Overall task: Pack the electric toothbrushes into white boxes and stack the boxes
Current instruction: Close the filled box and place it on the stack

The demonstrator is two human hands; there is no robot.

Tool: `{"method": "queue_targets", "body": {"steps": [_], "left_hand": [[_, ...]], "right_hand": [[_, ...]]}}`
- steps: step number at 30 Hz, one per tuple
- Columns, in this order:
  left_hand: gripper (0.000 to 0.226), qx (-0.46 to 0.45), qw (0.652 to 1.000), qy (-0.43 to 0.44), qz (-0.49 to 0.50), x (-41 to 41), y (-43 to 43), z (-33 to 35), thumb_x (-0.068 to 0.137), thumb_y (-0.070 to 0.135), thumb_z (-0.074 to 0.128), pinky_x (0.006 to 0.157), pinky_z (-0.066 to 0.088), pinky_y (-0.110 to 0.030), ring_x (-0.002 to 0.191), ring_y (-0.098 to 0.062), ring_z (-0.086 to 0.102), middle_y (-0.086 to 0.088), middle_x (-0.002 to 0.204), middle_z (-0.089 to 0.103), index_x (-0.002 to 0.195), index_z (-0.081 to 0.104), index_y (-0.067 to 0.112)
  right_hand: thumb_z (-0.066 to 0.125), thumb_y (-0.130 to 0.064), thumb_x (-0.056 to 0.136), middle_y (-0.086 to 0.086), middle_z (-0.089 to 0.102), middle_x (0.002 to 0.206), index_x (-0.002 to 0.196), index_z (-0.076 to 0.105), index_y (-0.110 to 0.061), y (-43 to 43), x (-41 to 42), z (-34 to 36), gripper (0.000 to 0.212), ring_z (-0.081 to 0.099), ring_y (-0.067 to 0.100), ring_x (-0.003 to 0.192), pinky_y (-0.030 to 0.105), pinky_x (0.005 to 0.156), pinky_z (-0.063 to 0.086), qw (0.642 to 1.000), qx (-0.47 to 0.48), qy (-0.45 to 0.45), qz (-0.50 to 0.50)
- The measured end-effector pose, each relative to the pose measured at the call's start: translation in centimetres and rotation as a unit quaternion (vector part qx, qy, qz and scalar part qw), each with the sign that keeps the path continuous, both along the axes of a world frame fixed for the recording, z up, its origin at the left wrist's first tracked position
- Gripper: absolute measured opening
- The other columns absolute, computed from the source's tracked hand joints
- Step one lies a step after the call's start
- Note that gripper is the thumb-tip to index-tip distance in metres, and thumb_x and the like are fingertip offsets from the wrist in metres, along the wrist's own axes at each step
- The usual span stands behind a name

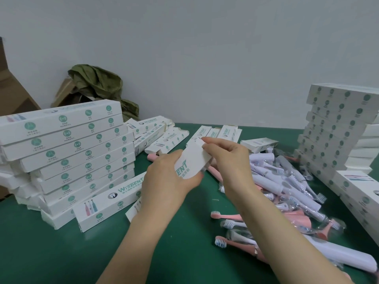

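— What are the hands doing?

— The left hand (170,178) is curling round one white box (191,163), gripping it above the table (61,253). The right hand (227,158) is pinching the box's end flap (202,142) between thumb and fingertips.

— Where is that box sitting?

— It is hanging tilted at the centre, over a pink toothbrush (214,174) that is lying on the green top.

— Is there room to move?

— Bare green is showing at the near left and between the forearms. The left stack (71,152) is crowding in, with its nearest box just beside the left wrist. A pile (287,185) of white and pink toothbrushes is lying just beside the right forearm. Beyond it the right stack (332,132) is leaning and running off the picture's edge.

— And the counts?

— Two hands are holding one box. Three open boxes (214,132) are lying side by side just behind the right hand. The left stack is showing roughly nine layers, though I cannot count them exactly. The pile is too tangled to count.
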State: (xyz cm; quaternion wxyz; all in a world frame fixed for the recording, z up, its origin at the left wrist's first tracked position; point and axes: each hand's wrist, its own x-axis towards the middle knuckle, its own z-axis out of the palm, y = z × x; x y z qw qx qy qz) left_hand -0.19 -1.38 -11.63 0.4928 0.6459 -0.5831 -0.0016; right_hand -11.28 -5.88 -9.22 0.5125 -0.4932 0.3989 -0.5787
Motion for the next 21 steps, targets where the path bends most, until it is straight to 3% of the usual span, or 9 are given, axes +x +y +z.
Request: {"method": "queue_targets", "body": {"steps": [3, 6, 9, 11, 15, 18, 21], "left_hand": [[0.025, 0.002, 1.0, 0.02, -0.008, -0.1, -0.1, -0.2, 0.069, 0.038, 0.076, 0.065, 0.049, -0.041, 0.074, -0.018, 0.057, 0.003, 0.073, 0.063, 0.083, 0.066, 0.02], [0.027, -0.014, 0.999, 0.032, -0.007, -0.1, -0.2, -0.5, 0.067, 0.037, 0.075, 0.068, 0.051, -0.041, 0.077, -0.019, 0.06, 0.003, 0.077, 0.066, 0.087, 0.067, 0.02], [0.039, -0.028, 0.999, 0.037, -0.013, -0.1, -0.1, -0.5, 0.064, 0.049, 0.07, 0.069, 0.051, -0.04, 0.079, -0.018, 0.061, 0.004, 0.08, 0.067, 0.09, 0.069, 0.019], [0.047, -0.024, 0.999, 0.043, -0.018, -0.2, 0.0, -0.5, 0.061, 0.056, 0.063, 0.066, 0.051, -0.04, 0.074, -0.017, 0.06, 0.004, 0.075, 0.065, 0.088, 0.069, 0.018], [0.04, 0.0, 1.0, 0.017, -0.014, -0.3, -0.3, -0.6, 0.066, 0.055, 0.062, 0.064, 0.049, -0.04, 0.073, -0.018, 0.057, 0.002, 0.071, 0.061, 0.084, 0.068, 0.02], [0.032, 0.0, 1.0, -0.012, -0.011, 0.4, -0.7, -0.3, 0.071, 0.05, 0.067, 0.06, 0.049, -0.037, 0.073, -0.019, 0.057, 0.004, 0.073, 0.062, 0.083, 0.066, 0.021], [0.033, 0.056, 0.996, -0.067, 0.01, 3.0, -2.1, 1.0, 0.068, 0.053, 0.068, 0.051, 0.04, -0.03, 0.07, -0.014, 0.055, 0.007, 0.072, 0.061, 0.078, 0.065, 0.021]], "right_hand": [[0.06, -0.007, 0.086, -0.002, 0.075, 0.092, 0.089, 0.075, -0.02, 0.3, 0.5, -0.4, 0.021, 0.068, 0.014, 0.095, 0.039, 0.092, 0.053, 0.999, -0.027, 0.021, -0.024], [0.056, -0.013, 0.092, -0.012, 0.073, 0.096, 0.099, 0.074, -0.02, 0.9, 1.2, -1.1, 0.021, 0.063, -0.003, 0.09, 0.024, 0.086, 0.05, 0.993, -0.086, 0.054, -0.067], [0.051, -0.018, 0.096, -0.019, 0.067, 0.097, 0.107, 0.072, -0.02, 1.2, 1.7, -1.6, 0.024, 0.056, -0.016, 0.088, 0.009, 0.082, 0.044, 0.984, -0.131, 0.089, -0.078], [0.05, -0.017, 0.096, -0.018, 0.066, 0.098, 0.11, 0.071, -0.021, 1.3, 1.8, -2.0, 0.026, 0.055, -0.012, 0.09, 0.012, 0.085, 0.042, 0.974, -0.158, 0.137, -0.09], [0.049, -0.013, 0.094, -0.013, 0.069, 0.1, 0.105, 0.071, -0.024, 0.5, 1.5, -2.6, 0.027, 0.058, -0.001, 0.092, 0.022, 0.088, 0.045, 0.97, -0.155, 0.166, -0.09], [0.043, -0.015, 0.097, -0.007, 0.069, 0.101, 0.09, 0.067, -0.026, -0.2, 1.4, -2.7, 0.028, 0.061, 0.011, 0.102, 0.036, 0.094, 0.048, 0.992, -0.098, 0.07, -0.043], [0.041, -0.012, 0.097, 0.004, 0.071, 0.092, 0.084, 0.059, -0.019, -1.3, 1.1, -2.6, 0.023, 0.065, 0.016, 0.089, 0.038, 0.092, 0.051, 0.999, -0.008, -0.007, -0.042]]}}
